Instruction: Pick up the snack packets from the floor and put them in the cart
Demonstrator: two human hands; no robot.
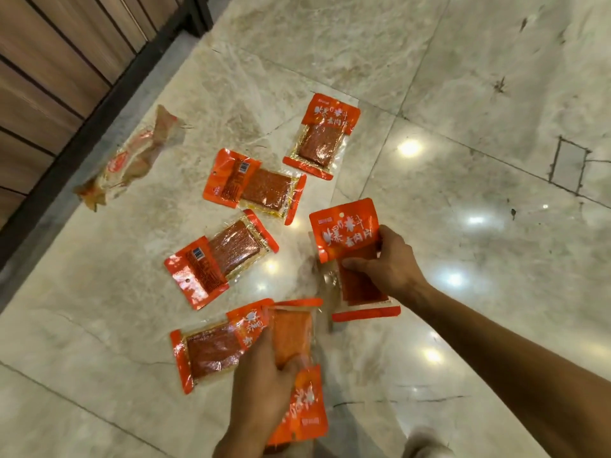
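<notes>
Several orange snack packets lie on the marble floor (463,77). My right hand (386,262) grips one packet (347,236) by its middle, lifted a little off the floor. My left hand (264,385) holds another orange packet (294,345) near the bottom of the view, blurred. A packet (208,352) lies just left of that hand, partly under it. Further packets lie flat at the centre left (221,259), centre (254,186) and top (322,135). A crumpled, paler packet (129,160) rests at the far left. No cart is in view.
A wood-panelled wall with a dark base strip (82,133) runs diagonally along the left. Ceiling lights glare off the glossy tiles on the right. A pale shoe tip (426,442) shows at the bottom edge.
</notes>
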